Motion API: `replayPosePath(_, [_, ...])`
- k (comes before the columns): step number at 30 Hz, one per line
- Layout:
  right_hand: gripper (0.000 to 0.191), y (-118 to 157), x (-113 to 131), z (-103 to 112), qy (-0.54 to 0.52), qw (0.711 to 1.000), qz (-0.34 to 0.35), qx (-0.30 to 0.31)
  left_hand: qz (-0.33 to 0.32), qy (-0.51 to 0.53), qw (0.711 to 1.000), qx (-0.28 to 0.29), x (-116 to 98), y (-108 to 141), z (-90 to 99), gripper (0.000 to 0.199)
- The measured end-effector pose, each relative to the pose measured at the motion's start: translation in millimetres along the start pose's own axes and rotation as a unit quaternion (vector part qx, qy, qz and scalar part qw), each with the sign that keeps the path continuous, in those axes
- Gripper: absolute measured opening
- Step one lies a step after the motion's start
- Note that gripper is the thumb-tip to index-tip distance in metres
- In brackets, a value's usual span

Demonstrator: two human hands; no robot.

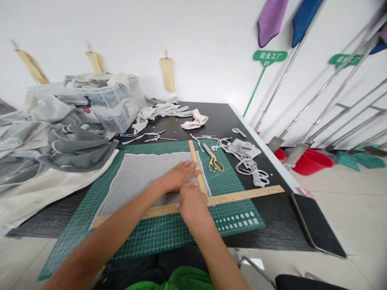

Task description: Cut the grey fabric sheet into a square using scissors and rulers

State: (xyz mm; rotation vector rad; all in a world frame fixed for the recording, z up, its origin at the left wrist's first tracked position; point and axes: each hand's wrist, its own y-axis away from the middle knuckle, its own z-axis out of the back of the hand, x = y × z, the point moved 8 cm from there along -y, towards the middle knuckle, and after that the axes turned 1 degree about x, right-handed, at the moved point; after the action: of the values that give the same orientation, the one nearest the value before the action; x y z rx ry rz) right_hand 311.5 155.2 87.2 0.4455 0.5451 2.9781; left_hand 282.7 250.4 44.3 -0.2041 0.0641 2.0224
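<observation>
A grey cloth (145, 173) with a pale edge lay spread on the green cutting mat (231, 179). A wooden ruler (193, 151) ran along near its right edge, and a second wooden ruler (248, 195) crossed its near edge, reaching past the mat onto the counter (217, 117). The left hand (178, 176) pressed on the cloth with fingers spread, the fingertips on the first ruler. Just beside it the right hand (192, 203) was curled over the second ruler; whether it gripped anything could not be told. Gold-handled scissors (214, 159) lay open to the right, near tangled grey strips (243, 151). Farther out were a smartphone (319, 225), heaped fabric (84, 149) and a clear plastic bin (116, 108).
</observation>
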Motion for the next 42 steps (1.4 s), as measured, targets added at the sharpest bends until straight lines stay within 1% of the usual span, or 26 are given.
replayPosePath(6, [0.032, -5, -1, -5, -0.006, 1.000, -0.006, 0.003, 0.014, -0.007, 1.000, -0.003, 2, -2, -2.0, 0.063])
replayPosePath(11, [0.034, -8, 0, -7, -0.006, 1.000, -0.003, 0.006, 0.027, 0.005, 1.000, -0.007, 4, -6, -1.7, 0.066])
replayPosePath(14, [0.030, -7, 0, -6, -0.003, 1.000, -0.004, 0.003, 0.048, 0.021, 0.999, -0.005, 7, -10, -3.9, 0.075])
replayPosePath(18, [0.027, -3, 0, -3, -0.005, 1.000, -0.004, -0.006, 0.071, 0.048, 0.996, -0.023, 13, -13, -7.1, 0.097])
replayPosePath(20, [0.027, -1, 0, -2, -0.006, 1.000, -0.003, -0.011, 0.078, 0.052, 0.995, -0.022, 15, -15, -9.9, 0.101])
replayPosePath(27, [0.027, -6, 0, -5, -0.006, 1.000, -0.005, 0.001, 0.074, 0.034, 0.997, 0.002, 13, -16, -13.6, 0.100])
replayPosePath(42, [0.028, -7, 2, -5, -0.008, 1.000, -0.002, 0.006, 0.075, 0.055, 0.996, -0.009, 13, -15, -13.2, 0.099])
